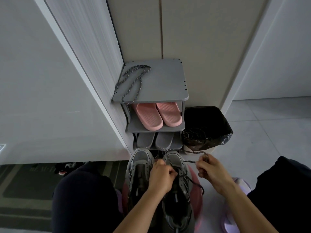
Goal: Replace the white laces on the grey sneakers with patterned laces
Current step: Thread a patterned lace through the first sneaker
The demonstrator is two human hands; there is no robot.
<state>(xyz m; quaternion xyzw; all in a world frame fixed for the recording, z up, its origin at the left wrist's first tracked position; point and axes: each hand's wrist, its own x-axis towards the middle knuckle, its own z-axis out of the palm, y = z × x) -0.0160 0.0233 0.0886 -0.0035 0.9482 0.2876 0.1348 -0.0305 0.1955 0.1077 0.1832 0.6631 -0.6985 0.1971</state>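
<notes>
Grey sneakers are sitting side by side on the floor between the person's knees, toes pointing toward a grey shoe rack (161,81). The right sneaker (178,197) is carrying a dark patterned lace (190,161), which is crossing its upper eyelets and running out to the right. The left sneaker (139,170) is lying just beside it. The left hand (161,178) is working over the right sneaker's tongue, its fingers curled in and pinching the lace at the eyelets. The right hand (210,171) is holding off to that sneaker's right, fingers clenched round the lace's free length, with a loop of it arching above the knuckles. A second patterned lace (133,78) is lying in loops on the rack's top shelf, one bend hanging over the front edge. Pink slippers (156,115) are resting on the middle shelf and grey slippers (154,140) on the one below. A bin lined with a black bag (208,128) is standing just right of the rack, and a dark doormat (25,184) is lying at lower left.
</notes>
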